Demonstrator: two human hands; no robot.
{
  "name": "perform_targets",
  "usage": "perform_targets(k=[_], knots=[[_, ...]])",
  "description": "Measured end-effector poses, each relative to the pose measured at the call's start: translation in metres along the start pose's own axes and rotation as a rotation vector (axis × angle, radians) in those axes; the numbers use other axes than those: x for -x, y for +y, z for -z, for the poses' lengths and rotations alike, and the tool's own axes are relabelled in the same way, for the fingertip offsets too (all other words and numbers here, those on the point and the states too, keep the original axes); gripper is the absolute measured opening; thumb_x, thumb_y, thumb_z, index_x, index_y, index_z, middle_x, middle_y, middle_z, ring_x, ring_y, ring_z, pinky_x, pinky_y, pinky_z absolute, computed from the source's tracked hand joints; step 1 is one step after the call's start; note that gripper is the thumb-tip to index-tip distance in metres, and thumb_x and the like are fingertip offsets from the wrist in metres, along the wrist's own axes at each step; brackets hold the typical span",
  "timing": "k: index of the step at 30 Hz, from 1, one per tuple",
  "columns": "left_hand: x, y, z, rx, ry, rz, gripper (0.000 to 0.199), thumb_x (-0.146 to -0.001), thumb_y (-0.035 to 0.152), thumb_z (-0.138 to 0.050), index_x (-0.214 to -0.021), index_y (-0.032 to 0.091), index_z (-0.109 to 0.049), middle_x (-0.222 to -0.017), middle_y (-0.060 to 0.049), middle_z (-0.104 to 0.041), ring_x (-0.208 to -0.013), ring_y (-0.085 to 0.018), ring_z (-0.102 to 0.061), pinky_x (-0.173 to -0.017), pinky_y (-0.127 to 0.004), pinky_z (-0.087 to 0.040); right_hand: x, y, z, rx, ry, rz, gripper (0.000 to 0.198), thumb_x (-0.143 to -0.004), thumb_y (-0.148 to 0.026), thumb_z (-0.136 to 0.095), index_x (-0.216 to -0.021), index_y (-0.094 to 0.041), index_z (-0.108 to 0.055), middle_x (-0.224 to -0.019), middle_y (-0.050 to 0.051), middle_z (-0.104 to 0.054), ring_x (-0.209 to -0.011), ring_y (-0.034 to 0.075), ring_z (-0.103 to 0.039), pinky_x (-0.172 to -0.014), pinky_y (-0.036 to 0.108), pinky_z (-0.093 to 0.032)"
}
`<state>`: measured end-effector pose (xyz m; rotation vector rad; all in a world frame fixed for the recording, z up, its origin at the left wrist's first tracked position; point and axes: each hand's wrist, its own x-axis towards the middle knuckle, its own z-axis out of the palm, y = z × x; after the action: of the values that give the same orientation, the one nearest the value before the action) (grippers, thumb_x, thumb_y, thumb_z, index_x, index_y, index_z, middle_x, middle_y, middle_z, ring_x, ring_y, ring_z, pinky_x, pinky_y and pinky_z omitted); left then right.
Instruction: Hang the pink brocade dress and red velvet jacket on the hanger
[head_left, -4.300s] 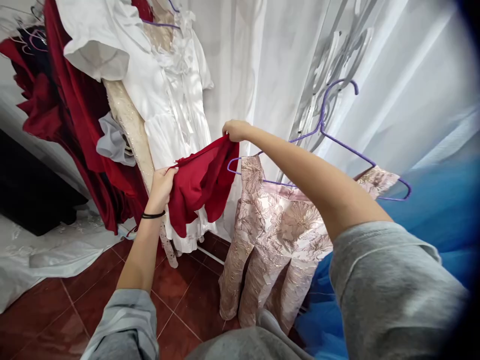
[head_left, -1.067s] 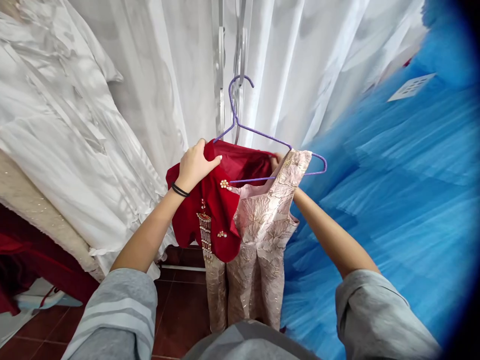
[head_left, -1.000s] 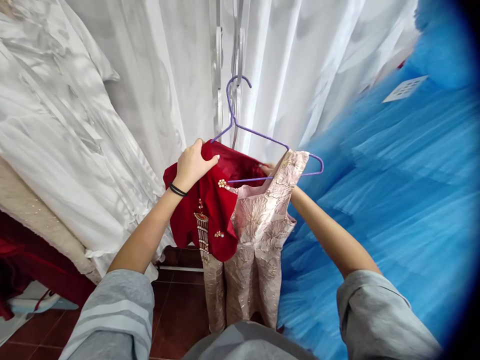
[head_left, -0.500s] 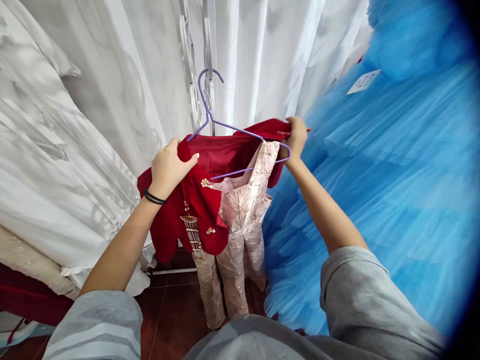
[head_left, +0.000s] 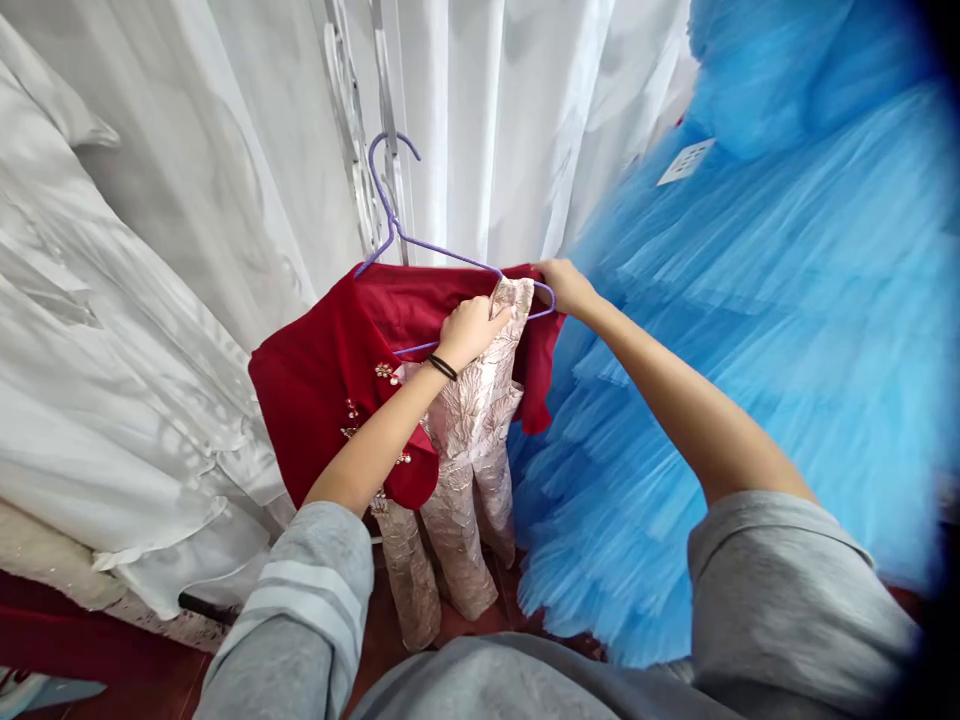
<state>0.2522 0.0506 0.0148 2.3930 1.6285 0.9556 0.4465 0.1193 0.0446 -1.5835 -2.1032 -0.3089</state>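
Observation:
A purple hanger (head_left: 442, 247) hangs by its hook from a white metal stand. On it is a pale pink, gold-patterned jumpsuit (head_left: 469, 410), one strap over the hanger's right arm. A red velvet jacket (head_left: 315, 370) with beaded ornaments lies over the hanger's left side and stretches behind the jumpsuit to the right. My left hand (head_left: 471, 332), a black band at its wrist, is closed on the jumpsuit's strap, its fingertips partly hidden. My right hand (head_left: 566, 287) grips the red jacket's edge beside the hanger's right end; its fingers are mostly behind the cloth.
A blue tulle gown (head_left: 750, 330) fills the right side, with a small white tag (head_left: 686, 161) on it. White garments (head_left: 97, 330) hang at the left. Behind the hanger are a white curtain (head_left: 517, 120) and the white metal stand (head_left: 343, 100). Reddish tiles (head_left: 465, 630) cover the floor.
My left hand has left the jacket's left shoulder and moved right to the jumpsuit's strap. My right hand has come slightly lower and left with the jacket. The view has shifted a little.

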Motion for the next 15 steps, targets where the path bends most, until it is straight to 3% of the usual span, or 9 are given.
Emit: perform_targets(k=[2,3,6,8,10,11,13,15], knots=[[-0.015,-0.01,-0.008,0.054,-0.026,0.031,0.034,-0.096,0.047,-0.043,-0.084,0.019,-0.058,-0.099,-0.016,-0.071,-0.096,-0.031,-0.066,-0.075,-0.037,-0.046,0.001,0.004,0.005,0.061,-0.159,-0.049,0.022,-0.077,-0.022,-0.058,-0.091,-0.013,-0.072,-0.083,0.012,-0.07,-0.081,0.022,-0.062,-0.071,0.028,-0.042],[-0.021,-0.015,-0.01,0.067,-0.028,0.042,0.033,-0.096,0.046,-0.042,-0.083,0.02,-0.058,-0.097,-0.015,-0.071,-0.094,-0.03,-0.067,-0.074,-0.037,-0.045,0.001,0.005,0.012,0.079,-0.164,-0.09,0.02,-0.077,-0.024,-0.06,-0.088,-0.012,-0.072,-0.081,0.012,-0.069,-0.081,0.022,-0.061,-0.071,0.029,-0.043],[-0.031,-0.031,-0.012,0.058,-0.015,0.071,0.028,-0.096,0.041,-0.044,-0.085,0.02,-0.06,-0.1,-0.016,-0.071,-0.097,-0.03,-0.067,-0.075,-0.037,-0.045,0.001,-0.003,0.05,0.047,0.078,-0.124,0.024,-0.079,-0.029,-0.062,-0.092,-0.012,-0.073,-0.085,0.015,-0.068,-0.088,0.028,-0.062,-0.077,0.036,-0.047],[-0.034,-0.038,-0.014,0.05,-0.001,0.102,0.027,-0.096,0.037,-0.042,-0.091,0.02,-0.062,-0.104,-0.018,-0.071,-0.1,-0.032,-0.067,-0.077,-0.038,-0.046,0.014,-0.028,0.076,0.013,0.27,-0.092,0.027,-0.083,-0.029,-0.057,-0.097,-0.011,-0.072,-0.088,0.018,-0.067,-0.094,0.032,-0.062,-0.081,0.043,-0.049],[-0.034,-0.043,-0.016,0.086,0.012,0.112,0.028,-0.097,0.035,-0.041,-0.093,0.019,-0.064,-0.104,-0.02,-0.071,-0.102,-0.033,-0.067,-0.079,-0.04,-0.047,0.04,-0.066,0.086,0.021,0.319,-0.08,0.028,-0.087,-0.028,-0.051,-0.097,-0.011,-0.071,-0.09,0.021,-0.067,-0.097,0.037,-0.062,-0.083,0.049,-0.049],[-0.033,-0.045,-0.018,0.128,0.014,0.103,0.029,-0.096,0.034,-0.042,-0.092,0.017,-0.064,-0.102,-0.021,-0.071,-0.103,-0.033,-0.067,-0.081,-0.041,-0.047,0.056,-0.087,0.083,0.037,0.262,-0.079,0.028,-0.089,-0.027,-0.049,-0.097,-0.01,-0.07,-0.09,0.022,-0.067,-0.096,0.039,-0.063,-0.083,0.051,-0.05],[-0.03,-0.048,-0.02,0.222,0.017,0.074,0.028,-0.096,0.037,-0.048,-0.093,0.014,-0.064,-0.102,-0.017,-0.069,-0.105,-0.029,-0.066,-0.084,-0.04,-0.049,0.092,-0.124,0.059,0.07,0.009,-0.035,0.028,-0.09,-0.026,-0.048,-0.1,-0.01,-0.069,-0.09,0.023,-0.069,-0.093,0.039,-0.066,-0.081,0.051,-0.051],[-0.026,-0.05,-0.019,0.282,0.03,0.058,0.034,-0.093,0.045,-0.055,-0.101,0.013,-0.064,-0.104,-0.012,-0.068,-0.102,-0.024,-0.065,-0.087,-0.041,-0.051,0.122,-0.148,0.022,0.072,-0.264,0.061,0.037,-0.09,-0.024,-0.049,-0.122,-0.01,-0.062,-0.095,0.023,-0.071,-0.091,0.038,-0.069,-0.077,0.046,-0.053]])
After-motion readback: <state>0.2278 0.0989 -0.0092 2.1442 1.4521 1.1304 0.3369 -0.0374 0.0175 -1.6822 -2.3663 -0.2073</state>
